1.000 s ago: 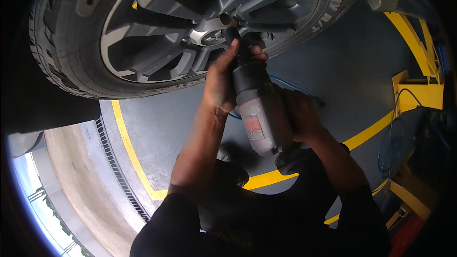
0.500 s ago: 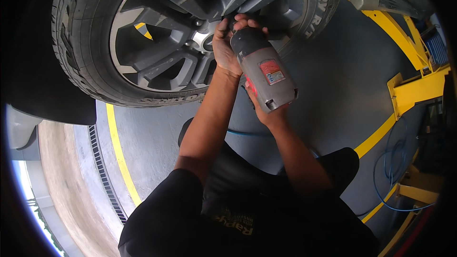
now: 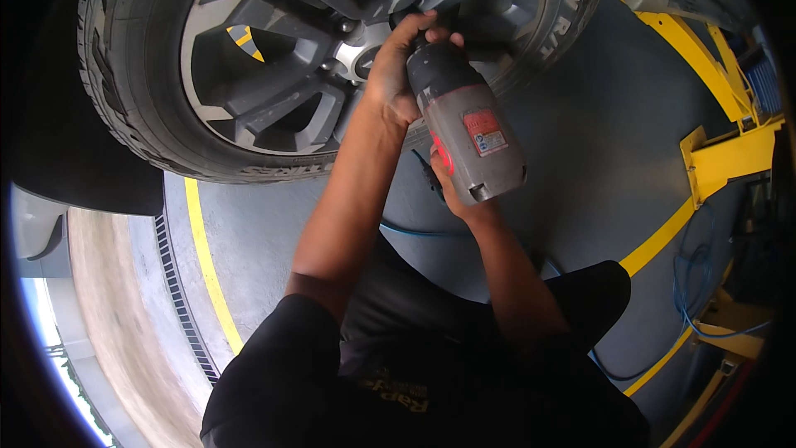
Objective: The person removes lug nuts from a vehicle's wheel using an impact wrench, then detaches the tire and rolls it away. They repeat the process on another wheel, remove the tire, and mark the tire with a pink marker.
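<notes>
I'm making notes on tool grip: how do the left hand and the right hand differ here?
Place: the left hand is at the dark front end of the power tool, close to the wheel; the right hand is farther back, at the grey body.
View: much of the left hand shows, while the right hand is mostly hidden by the tool.
Shared: both are bare and hold the same tool.

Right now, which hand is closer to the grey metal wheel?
Left hand: beside the wheel, at the black nose of the grey power tool. The right hand is farther away, at the tool's rear.
</notes>
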### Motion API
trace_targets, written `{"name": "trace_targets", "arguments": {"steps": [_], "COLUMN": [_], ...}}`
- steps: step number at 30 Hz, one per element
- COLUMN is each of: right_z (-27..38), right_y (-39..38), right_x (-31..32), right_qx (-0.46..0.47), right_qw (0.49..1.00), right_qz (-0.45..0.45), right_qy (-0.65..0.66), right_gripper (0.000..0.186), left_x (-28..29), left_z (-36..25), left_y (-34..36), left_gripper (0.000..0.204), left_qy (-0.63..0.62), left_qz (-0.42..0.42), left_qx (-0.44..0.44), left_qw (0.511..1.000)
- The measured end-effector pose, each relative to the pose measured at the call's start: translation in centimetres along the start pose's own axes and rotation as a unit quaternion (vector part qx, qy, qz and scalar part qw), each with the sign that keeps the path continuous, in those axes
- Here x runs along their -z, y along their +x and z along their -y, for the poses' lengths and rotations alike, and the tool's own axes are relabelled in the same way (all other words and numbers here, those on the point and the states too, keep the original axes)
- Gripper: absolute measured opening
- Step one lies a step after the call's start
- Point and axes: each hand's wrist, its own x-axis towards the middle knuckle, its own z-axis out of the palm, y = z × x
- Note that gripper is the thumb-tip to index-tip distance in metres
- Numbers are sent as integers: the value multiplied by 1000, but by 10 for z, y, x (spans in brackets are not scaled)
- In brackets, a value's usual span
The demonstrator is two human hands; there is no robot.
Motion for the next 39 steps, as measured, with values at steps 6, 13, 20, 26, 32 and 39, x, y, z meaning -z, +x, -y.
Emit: {"name": "trace_targets", "arguments": {"steps": [6, 13, 20, 26, 32, 39], "right_z": [-2, 9, 38, 31, -15, -46], "right_y": [-7, -32, -53, -58, -45, -44], "right_x": [0, 32, 116, 107, 61, 27], "right_qx": [-50, 13, -116, -99, -24, -104], "right_qw": [998, 998, 986, 983, 995, 988], "right_qz": [22, 11, 120, 138, 60, 67], "right_qy": [11, -66, -19, -77, -75, -88], "right_gripper": [20, 24, 18, 19, 22, 23], "left_x": [-5, -3, 20, 87, 17, 29], "left_z": [-1, 12, 28, 86, 65, 41], "left_y": [4, -11, -3, -28, -24, 27], "left_gripper": [26, 29, 27, 38, 44, 27], "left_qy": [21, 10, -61, 102, 47, -37], "left_qz": [16, 16, 12, -118, -38, 20], "left_qx": [-1, -33, -83, -79, -42, 84], "left_qw": [1000, 999, 995, 985, 997, 996]}}
